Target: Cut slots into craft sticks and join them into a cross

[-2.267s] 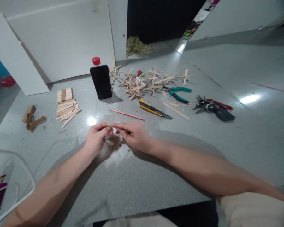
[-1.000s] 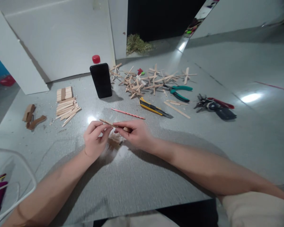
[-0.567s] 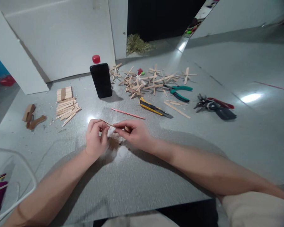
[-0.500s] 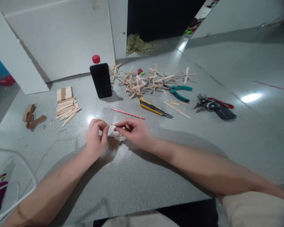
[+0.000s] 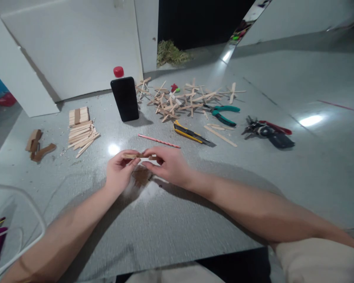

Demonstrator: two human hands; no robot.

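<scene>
Between my hands, over the near middle of the grey surface, is a small wooden stick piece [image 5: 131, 156]. My left hand [image 5: 120, 169] pinches its left part between thumb and fingers. My right hand [image 5: 167, 164] has its fingers closed round the right part of the wood. Below them lies a brown patch [image 5: 141, 177] beside a small dark item too small to name. Just beyond the hands is a red patterned pencil [image 5: 159, 140], with a yellow and black cutter [image 5: 191, 133] to its right, its blade out.
A black phone [image 5: 126, 99] stands upright behind the hands. Loose sticks [image 5: 82, 135] and a banded bundle [image 5: 79, 116] lie left. Crossed-stick pieces [image 5: 191, 105] are heaped at the back, near green pliers [image 5: 224, 114]. Keys [image 5: 252, 127] lie right; a white cable [image 5: 32, 200] curves at left.
The wooden piece between my hands has been turned, and more of its flat side shows. My fingers have shifted along it. The objects around have stayed in place.
</scene>
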